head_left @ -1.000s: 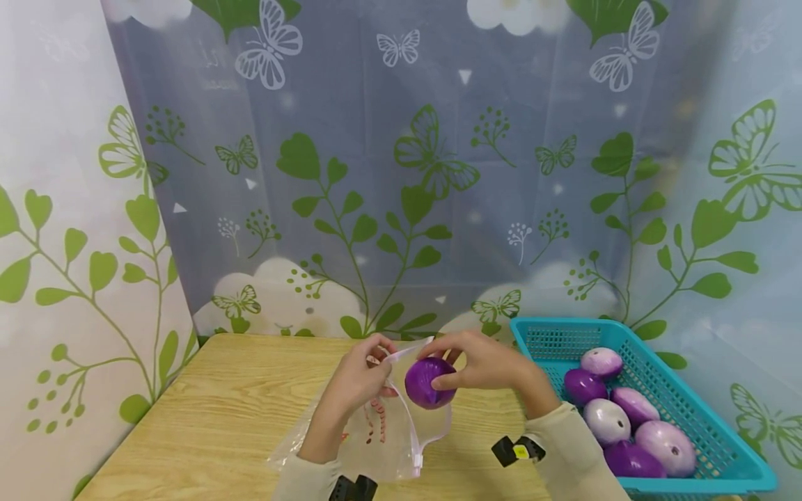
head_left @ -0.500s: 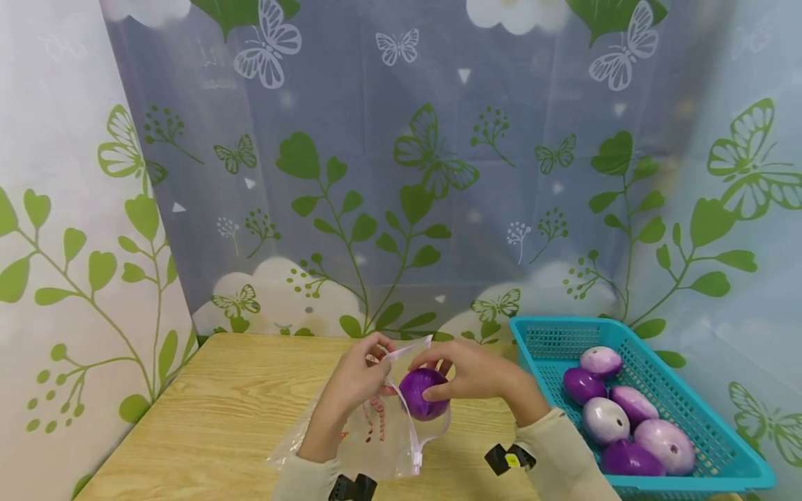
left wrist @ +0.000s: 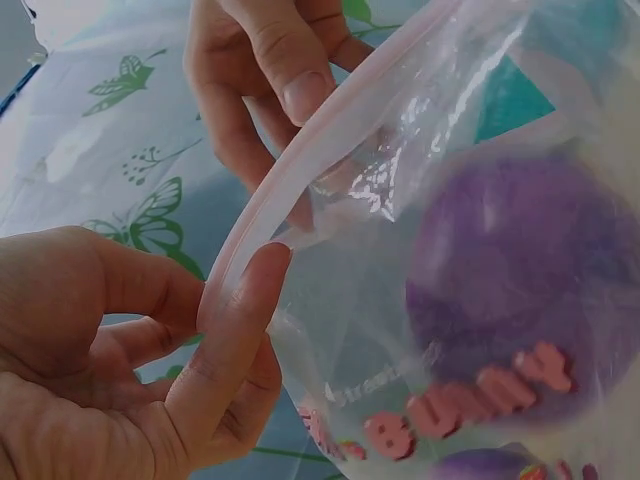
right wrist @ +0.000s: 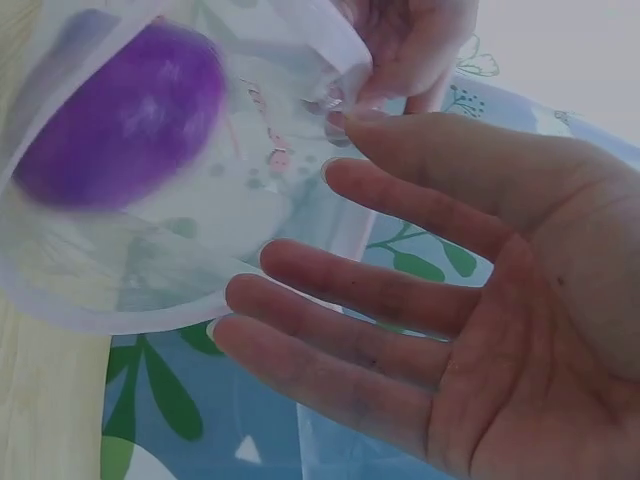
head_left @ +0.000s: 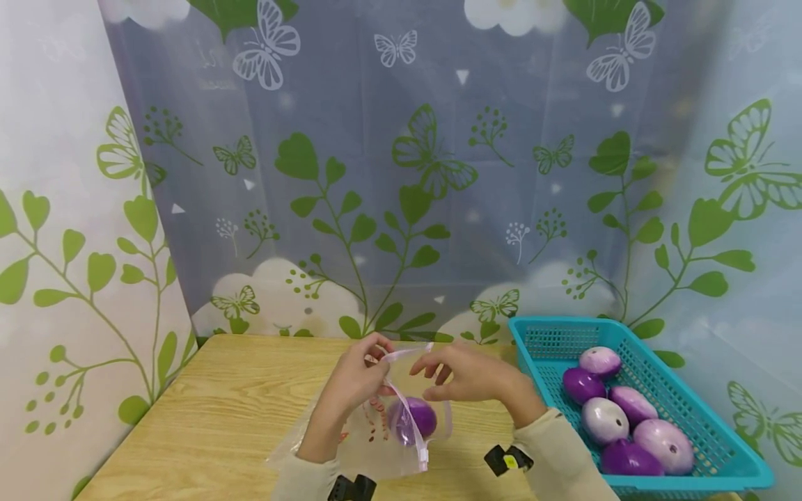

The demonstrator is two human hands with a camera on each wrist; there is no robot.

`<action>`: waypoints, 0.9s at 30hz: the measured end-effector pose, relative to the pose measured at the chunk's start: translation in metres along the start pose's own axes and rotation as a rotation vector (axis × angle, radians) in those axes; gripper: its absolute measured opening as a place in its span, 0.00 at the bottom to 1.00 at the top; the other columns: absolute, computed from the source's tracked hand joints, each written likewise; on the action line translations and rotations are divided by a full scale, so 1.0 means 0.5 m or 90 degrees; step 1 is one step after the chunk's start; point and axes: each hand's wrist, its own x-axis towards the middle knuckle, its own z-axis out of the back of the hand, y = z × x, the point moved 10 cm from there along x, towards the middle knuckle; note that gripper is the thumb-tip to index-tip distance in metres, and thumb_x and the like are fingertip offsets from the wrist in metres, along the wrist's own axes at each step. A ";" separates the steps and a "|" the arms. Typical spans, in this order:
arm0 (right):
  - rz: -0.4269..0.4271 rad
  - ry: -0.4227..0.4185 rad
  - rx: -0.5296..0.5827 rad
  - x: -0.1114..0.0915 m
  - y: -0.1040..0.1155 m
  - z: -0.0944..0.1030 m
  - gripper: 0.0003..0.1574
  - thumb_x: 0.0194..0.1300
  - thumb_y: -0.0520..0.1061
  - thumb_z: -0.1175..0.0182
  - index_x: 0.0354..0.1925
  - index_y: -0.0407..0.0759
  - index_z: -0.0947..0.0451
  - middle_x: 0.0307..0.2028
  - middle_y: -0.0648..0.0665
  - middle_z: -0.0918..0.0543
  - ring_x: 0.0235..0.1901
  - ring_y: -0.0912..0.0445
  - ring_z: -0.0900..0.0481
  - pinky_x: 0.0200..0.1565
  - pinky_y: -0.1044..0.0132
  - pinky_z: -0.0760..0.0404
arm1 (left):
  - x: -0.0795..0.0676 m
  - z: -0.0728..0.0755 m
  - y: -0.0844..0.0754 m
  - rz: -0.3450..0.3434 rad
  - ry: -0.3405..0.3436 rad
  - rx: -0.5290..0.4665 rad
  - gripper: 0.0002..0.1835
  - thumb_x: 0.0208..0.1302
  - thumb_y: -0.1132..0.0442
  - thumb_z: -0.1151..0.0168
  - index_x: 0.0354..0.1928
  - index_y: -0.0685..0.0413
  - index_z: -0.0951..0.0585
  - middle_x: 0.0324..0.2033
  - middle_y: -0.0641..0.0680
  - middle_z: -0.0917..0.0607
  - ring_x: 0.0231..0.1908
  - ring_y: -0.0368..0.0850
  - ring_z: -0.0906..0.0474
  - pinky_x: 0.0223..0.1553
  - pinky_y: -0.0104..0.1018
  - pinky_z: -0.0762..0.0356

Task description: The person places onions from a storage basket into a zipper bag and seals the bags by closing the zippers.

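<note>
My left hand (head_left: 358,376) pinches the pale zip edge of a clear zip bag (head_left: 370,459) between thumb and fingers, its mouth gaping to the right. A purple onion (head_left: 423,416) sits in the bag's mouth, partly behind the clear film; the right wrist view shows the same onion (right wrist: 130,120) blurred. Red lettering (left wrist: 470,400) marks the film in the left wrist view. Just above the onion, my right hand (head_left: 470,376) has its fingers spread and loosely bent, holding nothing. In the right wrist view its fingertips (right wrist: 245,292) overlap the bag's rim.
A turquoise basket (head_left: 720,424) stands at the right of the wooden table (head_left: 250,390), holding several purple and whitish onions (head_left: 604,419). Behind the table hangs a curtain (head_left: 351,90) printed with leaves and butterflies. A small slider (head_left: 423,456) sits at the near end of the bag's zip.
My right hand has moved slightly left and let go of the purple onion. The onion has dropped down and left into the bag's mouth. My left hand keeps its pinch on the edge.
</note>
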 end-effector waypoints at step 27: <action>-0.046 -0.031 -0.059 -0.058 -0.041 0.114 0.18 0.74 0.47 0.38 0.59 0.46 0.18 0.54 0.42 0.14 0.48 0.48 0.12 0.48 0.59 0.10 | -0.001 0.006 -0.004 -0.005 -0.014 0.010 0.09 0.68 0.73 0.47 0.46 0.59 0.21 0.38 0.58 0.23 0.31 0.46 0.23 0.29 0.40 0.10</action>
